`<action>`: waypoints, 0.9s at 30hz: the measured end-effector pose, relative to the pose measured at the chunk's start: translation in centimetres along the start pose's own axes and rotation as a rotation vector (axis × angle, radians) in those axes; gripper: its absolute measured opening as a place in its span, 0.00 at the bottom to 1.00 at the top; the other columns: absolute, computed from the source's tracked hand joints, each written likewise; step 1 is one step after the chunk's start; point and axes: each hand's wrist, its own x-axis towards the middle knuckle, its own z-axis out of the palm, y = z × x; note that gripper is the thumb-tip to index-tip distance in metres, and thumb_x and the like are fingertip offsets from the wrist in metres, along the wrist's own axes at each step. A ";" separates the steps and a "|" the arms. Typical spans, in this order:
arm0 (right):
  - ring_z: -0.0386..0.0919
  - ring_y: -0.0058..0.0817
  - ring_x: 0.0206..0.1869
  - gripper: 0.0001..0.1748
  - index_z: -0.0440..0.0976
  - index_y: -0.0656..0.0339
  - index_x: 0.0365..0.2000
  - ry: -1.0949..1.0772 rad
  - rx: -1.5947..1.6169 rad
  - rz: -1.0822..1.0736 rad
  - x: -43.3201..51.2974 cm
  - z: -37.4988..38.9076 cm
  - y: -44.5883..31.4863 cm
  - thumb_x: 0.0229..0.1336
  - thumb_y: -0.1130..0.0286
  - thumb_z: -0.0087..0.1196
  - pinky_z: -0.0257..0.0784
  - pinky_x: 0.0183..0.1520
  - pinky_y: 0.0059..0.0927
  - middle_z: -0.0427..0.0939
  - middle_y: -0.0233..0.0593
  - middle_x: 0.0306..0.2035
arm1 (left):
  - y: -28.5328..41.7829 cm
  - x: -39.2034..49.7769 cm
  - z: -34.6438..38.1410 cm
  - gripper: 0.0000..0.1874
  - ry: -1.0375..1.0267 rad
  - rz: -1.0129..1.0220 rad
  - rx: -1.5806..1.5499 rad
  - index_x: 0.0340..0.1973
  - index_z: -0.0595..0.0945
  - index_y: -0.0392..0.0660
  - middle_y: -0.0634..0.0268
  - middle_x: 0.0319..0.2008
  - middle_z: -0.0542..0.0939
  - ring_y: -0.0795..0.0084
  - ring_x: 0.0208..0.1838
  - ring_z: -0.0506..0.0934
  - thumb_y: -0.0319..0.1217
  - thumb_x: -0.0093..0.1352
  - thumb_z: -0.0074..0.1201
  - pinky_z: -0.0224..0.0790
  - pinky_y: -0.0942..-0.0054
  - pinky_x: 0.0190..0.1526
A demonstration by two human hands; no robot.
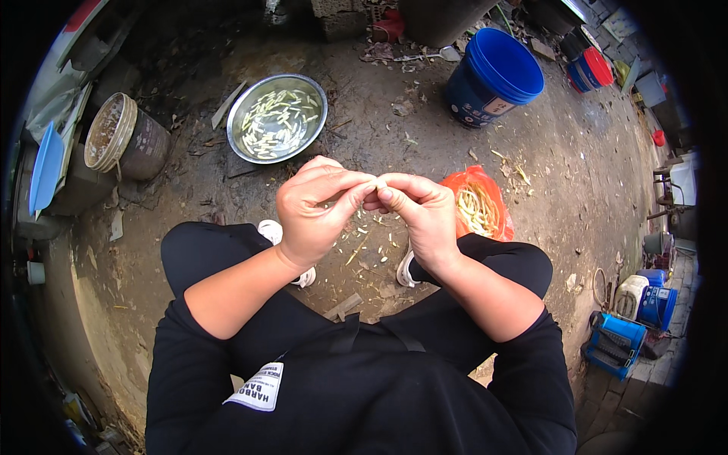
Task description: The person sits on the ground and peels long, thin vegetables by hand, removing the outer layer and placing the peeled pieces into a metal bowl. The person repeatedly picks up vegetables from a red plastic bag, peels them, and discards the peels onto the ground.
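Observation:
My left hand [321, 202] and my right hand [424, 213] meet fingertip to fingertip above the ground between my knees. Pinched between both thumbs and forefingers is a small pale vegetable piece [380, 183], mostly hidden by the fingers. Beyond my left hand stands a round metal basin [232, 133] holding water and many short, pale green vegetable pieces [278, 122]. Just past my right hand, an orange-red plastic bag [501, 213] lies spread around long, thin, pale green pods or stalks [476, 207], probably beans.
A blue plastic bucket [483, 79] stands at the far right, a dirty pale-rimmed bucket [139, 142] at the left. Small scraps [369, 244] litter the dirt ground between my shoes. Containers and a blue crate-like object [614, 344] sit at the right edge.

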 end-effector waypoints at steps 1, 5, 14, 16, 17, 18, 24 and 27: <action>0.87 0.28 0.41 0.11 0.84 0.69 0.47 0.011 0.017 0.010 -0.1 0.1 -0.1 0.72 0.72 0.61 0.83 0.49 0.30 0.88 0.44 0.41 | -0.1 -0.1 0.0 0.06 0.009 -0.011 -0.021 0.36 0.91 0.40 0.64 0.31 0.89 0.70 0.33 0.81 0.21 0.63 0.71 0.74 0.71 0.37; 0.87 0.30 0.45 0.12 0.79 0.66 0.50 0.024 0.104 0.069 0.7 -0.7 -0.4 0.75 0.68 0.57 0.81 0.53 0.31 0.87 0.45 0.44 | -0.4 -0.3 0.0 0.05 0.021 -0.114 -0.086 0.37 0.91 0.39 0.63 0.32 0.89 0.72 0.33 0.81 0.22 0.65 0.71 0.73 0.72 0.37; 0.67 0.09 0.36 0.10 0.81 0.59 0.46 -0.059 -0.064 0.260 0.9 -1.3 -1.8 0.74 0.64 0.59 0.62 0.41 0.18 0.77 0.22 0.36 | -0.8 -0.1 -0.3 0.06 -0.063 -0.178 -0.081 0.38 0.91 0.38 0.63 0.31 0.87 0.73 0.35 0.82 0.25 0.66 0.71 0.73 0.74 0.39; 0.66 0.09 0.36 0.10 0.82 0.60 0.44 -0.068 -0.114 0.231 0.7 -1.3 -1.6 0.72 0.64 0.62 0.62 0.41 0.18 0.77 0.20 0.35 | -0.8 -0.2 -0.2 0.06 -0.091 -0.244 -0.177 0.39 0.91 0.38 0.63 0.34 0.87 0.73 0.39 0.82 0.25 0.67 0.71 0.74 0.73 0.43; 0.66 0.09 0.36 0.10 0.82 0.60 0.43 -0.072 -0.139 0.216 0.7 -1.4 -1.5 0.71 0.64 0.64 0.62 0.41 0.17 0.77 0.19 0.35 | -0.8 -0.4 0.0 0.06 -0.101 -0.322 -0.279 0.39 0.91 0.38 0.63 0.37 0.87 0.73 0.42 0.82 0.25 0.68 0.70 0.75 0.72 0.46; 0.66 0.08 0.36 0.09 0.83 0.61 0.41 -0.082 -0.078 0.223 0.8 -1.2 -1.4 0.69 0.65 0.66 0.62 0.42 0.17 0.77 0.18 0.34 | -0.9 -0.7 0.1 0.06 -0.109 -0.401 -0.379 0.40 0.91 0.38 0.63 0.39 0.87 0.73 0.45 0.82 0.25 0.69 0.69 0.75 0.72 0.48; 0.66 0.06 0.33 0.07 0.83 0.62 0.39 -0.095 0.000 0.159 0.4 -0.6 0.4 0.69 0.69 0.66 0.62 0.36 0.16 0.77 0.18 0.32 | -2.3 -1.9 0.4 0.11 -0.077 -0.832 -1.156 0.51 0.88 0.41 0.63 0.53 0.84 0.69 0.60 0.77 0.31 0.75 0.63 0.69 0.61 0.65; 0.68 0.06 0.33 0.07 0.83 0.63 0.38 -0.097 -0.067 0.193 0.7 -0.9 0.6 0.67 0.70 0.67 0.63 0.36 0.16 0.78 0.19 0.32 | -2.5 -1.2 -0.3 0.13 -0.022 -0.901 -1.226 0.53 0.86 0.42 0.64 0.51 0.84 0.69 0.57 0.78 0.34 0.76 0.63 0.71 0.64 0.63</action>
